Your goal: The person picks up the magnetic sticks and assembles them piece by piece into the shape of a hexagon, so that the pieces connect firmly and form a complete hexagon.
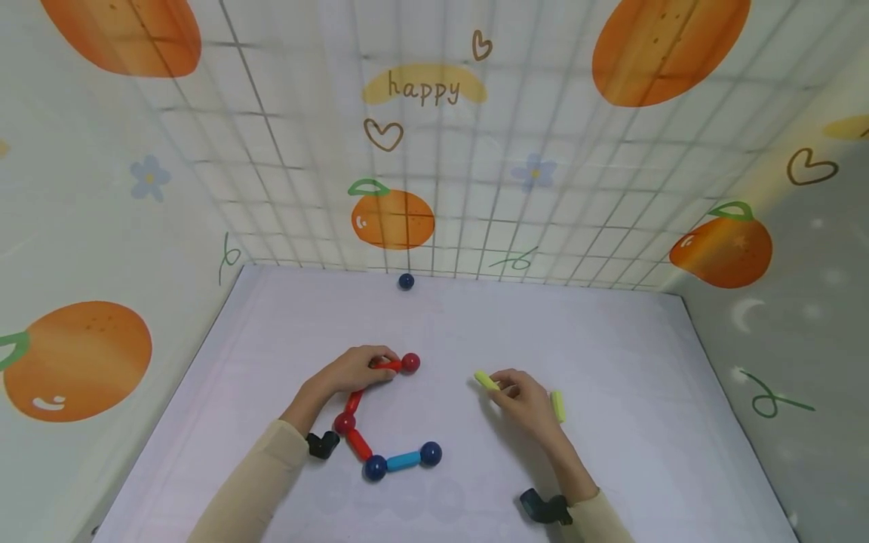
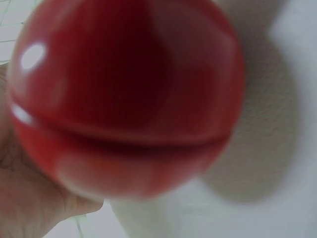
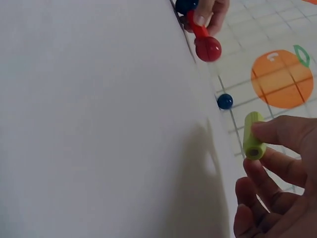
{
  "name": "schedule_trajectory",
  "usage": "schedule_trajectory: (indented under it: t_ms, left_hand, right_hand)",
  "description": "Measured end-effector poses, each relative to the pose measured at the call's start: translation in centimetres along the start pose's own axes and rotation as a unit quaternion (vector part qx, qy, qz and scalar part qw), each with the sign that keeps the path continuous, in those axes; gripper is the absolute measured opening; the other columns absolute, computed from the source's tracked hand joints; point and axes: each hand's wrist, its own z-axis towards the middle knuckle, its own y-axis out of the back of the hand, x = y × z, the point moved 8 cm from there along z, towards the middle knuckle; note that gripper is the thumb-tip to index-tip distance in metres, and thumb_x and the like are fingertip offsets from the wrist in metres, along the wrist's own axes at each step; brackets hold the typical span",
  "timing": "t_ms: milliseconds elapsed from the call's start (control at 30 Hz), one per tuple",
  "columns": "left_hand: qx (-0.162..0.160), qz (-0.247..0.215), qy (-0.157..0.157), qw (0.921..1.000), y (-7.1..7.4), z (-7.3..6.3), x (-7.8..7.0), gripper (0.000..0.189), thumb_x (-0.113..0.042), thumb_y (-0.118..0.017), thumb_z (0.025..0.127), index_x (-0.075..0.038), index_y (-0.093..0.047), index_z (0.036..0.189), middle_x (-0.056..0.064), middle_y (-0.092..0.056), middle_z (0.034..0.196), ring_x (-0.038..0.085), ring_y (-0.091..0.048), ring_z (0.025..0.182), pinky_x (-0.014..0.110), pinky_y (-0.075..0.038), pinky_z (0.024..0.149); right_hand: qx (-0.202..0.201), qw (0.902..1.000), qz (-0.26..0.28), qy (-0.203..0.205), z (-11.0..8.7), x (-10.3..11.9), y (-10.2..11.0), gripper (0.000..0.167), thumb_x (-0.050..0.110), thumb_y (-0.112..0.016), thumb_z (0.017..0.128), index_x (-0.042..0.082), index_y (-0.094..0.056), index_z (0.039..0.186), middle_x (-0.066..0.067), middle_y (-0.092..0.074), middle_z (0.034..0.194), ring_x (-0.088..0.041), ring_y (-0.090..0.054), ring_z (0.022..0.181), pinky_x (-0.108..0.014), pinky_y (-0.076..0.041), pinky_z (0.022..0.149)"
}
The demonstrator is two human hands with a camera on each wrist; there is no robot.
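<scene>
My left hand (image 1: pixel 356 368) grips a red rod (image 1: pixel 388 365) with a red ball (image 1: pixel 410 363) on its free end. From beneath that hand a chain curves towards me: a second red rod (image 1: pixel 353 401), a red ball (image 1: pixel 345 422), a third red rod (image 1: pixel 360 445), a dark blue ball (image 1: pixel 376 467), a light blue rod (image 1: pixel 403 461) and another dark blue ball (image 1: pixel 431 453). A blurred red ball (image 2: pixel 129 99) fills most of the left wrist view. Between thumb and fingers, my right hand (image 1: pixel 529 403) pinches a yellow-green rod (image 3: pixel 251 134), raised off the table.
Just right of my right hand lies a second yellow-green rod (image 1: pixel 557 406). A loose dark blue ball (image 1: pixel 406 281) sits at the back of the white table (image 1: pixel 611 339). Behind it rises a wire grid covered by a printed curtain (image 1: pixel 462 151), with more curtain at both sides.
</scene>
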Motion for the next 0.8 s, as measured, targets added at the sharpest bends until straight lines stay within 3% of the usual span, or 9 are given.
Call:
schedule_trajectory:
  t_ms: [400, 800]
  left_hand:
    - [-0.001, -0.003, -0.009, 1.0000, 0.0, 0.0, 0.0, 0.028, -0.030, -0.073, 0.093, -0.027, -0.069, 0.120, -0.002, -0.065, 0.106, 0.020, -0.057, 0.098, 0.043, -0.050, 0.087]
    - [0.000, 0.001, -0.003, 1.0000, 0.0, 0.1, 0.0, 0.028, -0.031, -0.073, 0.092, -0.028, -0.069, 0.120, -0.002, -0.066, 0.107, 0.020, -0.057, 0.098, 0.044, -0.050, 0.088]
  right_hand:
    - [0.046, 0.9984, 0.020, 0.027, 2.0, 1.6, -3.7, 0.022, 0.010, -0.078, 0.087, 0.011, -0.072, 0.108, -0.002, -0.063, 0.095, -0.015, -0.060, 0.078, -0.027, -0.050, 0.064]
    - [0.079, 0.9964, 0.006, 0.031, 3.0, 2.8, -5.8, 0.021, 0.014, -0.076, 0.089, 0.015, -0.072, 0.109, 0.002, -0.060, 0.093, -0.016, -0.056, 0.077, -0.027, -0.048, 0.064]
